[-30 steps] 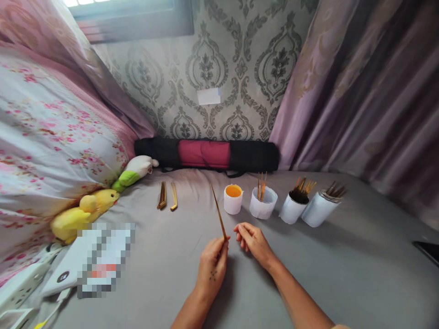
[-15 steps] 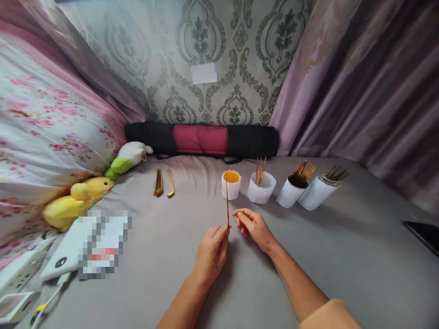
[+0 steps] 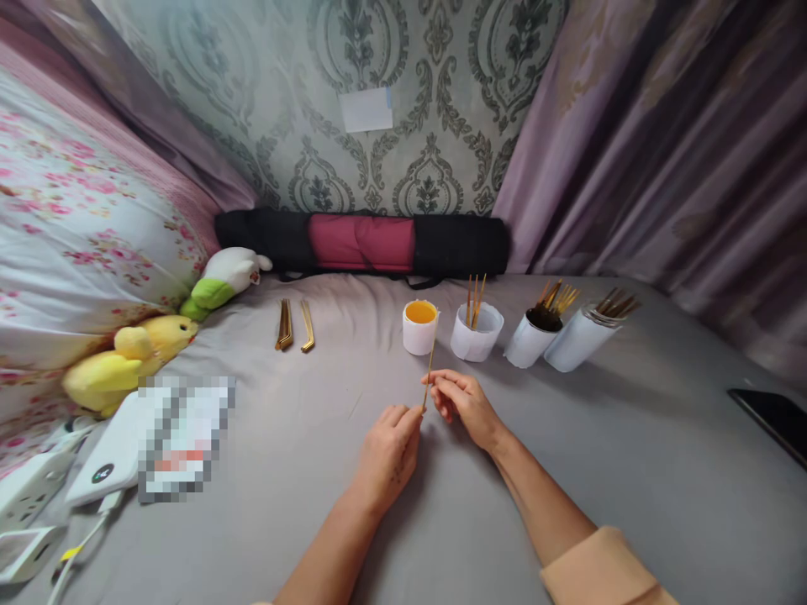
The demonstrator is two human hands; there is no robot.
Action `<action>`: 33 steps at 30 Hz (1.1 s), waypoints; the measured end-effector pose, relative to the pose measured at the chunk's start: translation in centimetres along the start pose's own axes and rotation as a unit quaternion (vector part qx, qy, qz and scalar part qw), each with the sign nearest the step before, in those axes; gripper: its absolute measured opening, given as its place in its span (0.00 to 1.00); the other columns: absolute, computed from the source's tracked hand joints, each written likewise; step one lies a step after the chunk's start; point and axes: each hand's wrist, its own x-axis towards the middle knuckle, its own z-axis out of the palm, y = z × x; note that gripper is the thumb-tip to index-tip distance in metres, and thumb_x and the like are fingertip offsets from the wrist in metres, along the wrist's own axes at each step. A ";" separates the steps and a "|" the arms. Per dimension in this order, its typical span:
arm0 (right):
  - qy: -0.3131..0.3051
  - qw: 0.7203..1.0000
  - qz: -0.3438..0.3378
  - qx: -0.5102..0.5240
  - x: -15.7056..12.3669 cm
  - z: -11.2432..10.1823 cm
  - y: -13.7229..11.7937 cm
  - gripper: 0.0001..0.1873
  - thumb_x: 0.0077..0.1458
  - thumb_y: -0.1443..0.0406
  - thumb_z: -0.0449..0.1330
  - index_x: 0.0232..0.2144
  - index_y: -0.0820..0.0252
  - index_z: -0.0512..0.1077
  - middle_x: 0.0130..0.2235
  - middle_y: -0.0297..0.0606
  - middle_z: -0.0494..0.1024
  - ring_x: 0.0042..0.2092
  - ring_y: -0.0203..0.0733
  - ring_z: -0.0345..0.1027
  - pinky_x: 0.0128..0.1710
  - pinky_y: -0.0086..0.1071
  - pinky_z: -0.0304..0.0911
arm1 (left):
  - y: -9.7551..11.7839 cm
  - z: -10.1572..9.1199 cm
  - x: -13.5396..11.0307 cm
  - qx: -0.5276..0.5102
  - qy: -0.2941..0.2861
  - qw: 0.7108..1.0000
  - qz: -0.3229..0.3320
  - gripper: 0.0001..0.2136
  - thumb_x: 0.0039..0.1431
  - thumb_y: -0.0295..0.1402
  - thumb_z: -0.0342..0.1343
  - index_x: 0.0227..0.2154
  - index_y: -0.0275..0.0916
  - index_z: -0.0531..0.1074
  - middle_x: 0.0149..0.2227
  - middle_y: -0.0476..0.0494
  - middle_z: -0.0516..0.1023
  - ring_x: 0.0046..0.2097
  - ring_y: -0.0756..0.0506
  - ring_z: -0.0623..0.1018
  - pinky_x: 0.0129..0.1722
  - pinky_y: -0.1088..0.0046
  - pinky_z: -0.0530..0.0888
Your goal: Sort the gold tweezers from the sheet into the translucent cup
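Observation:
My left hand (image 3: 392, 445) is closed around the lower end of a thin golden-brown stick (image 3: 432, 349), which stands nearly upright and leans slightly right. My right hand (image 3: 463, 402) has curled fingers, and its fingertips meet the stick just above the left hand. Beyond them stands a white-wrapped cup with an orange inside (image 3: 419, 336). To its right is a translucent white cup (image 3: 477, 343) holding a few thin sticks (image 3: 476, 301). Two bunches of thin sticks with bent ends, a darker one (image 3: 285, 326) and a golden one (image 3: 307, 326), lie at the left.
Two tilted white-wrapped containers (image 3: 528, 343) (image 3: 577, 343) hold brown and golden sticks at the right. A black and red roll bag (image 3: 362, 244) lies along the wall. Plush toys (image 3: 135, 357), a power bank (image 3: 104, 458) and a power strip (image 3: 31, 487) are left; a dark phone (image 3: 769, 420) is right.
My right fingertips, apart from the stick before, now meet it. The stick's upper end has tipped to the right. The view has shifted slightly.

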 end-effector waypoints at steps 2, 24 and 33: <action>0.000 1.000 0.004 0.007 0.0 0.0 0.0 0.15 0.51 0.58 0.51 0.35 0.62 0.69 0.22 0.29 0.64 0.19 0.27 0.53 0.17 0.23 0.50 | 0.0 0.0 0.0 0.002 -0.002 1.000 0.001 0.13 0.59 0.29 0.39 0.43 0.39 0.66 0.30 0.44 0.68 0.33 0.48 0.66 0.33 0.73 0.64; 0.002 1.000 -0.006 0.002 0.1 0.1 0.1 0.15 0.50 0.55 0.52 0.30 0.62 0.68 0.20 0.28 0.62 0.18 0.27 0.52 0.16 0.23 0.48 | -0.3 0.3 0.0 -0.021 0.000 1.000 -0.009 0.12 0.58 0.29 0.41 0.42 0.39 0.65 0.31 0.44 0.67 0.34 0.48 0.67 0.34 0.72 0.65; 0.021 0.999 -0.015 -0.020 0.2 0.2 0.2 0.17 0.49 0.54 0.53 0.30 0.63 0.68 0.19 0.28 0.61 0.17 0.26 0.50 0.15 0.23 0.47 | 0.4 -0.3 0.3 -0.140 0.004 0.987 -0.080 0.12 0.57 0.32 0.43 0.39 0.38 0.69 0.30 0.43 0.70 0.32 0.49 0.68 0.34 0.72 0.65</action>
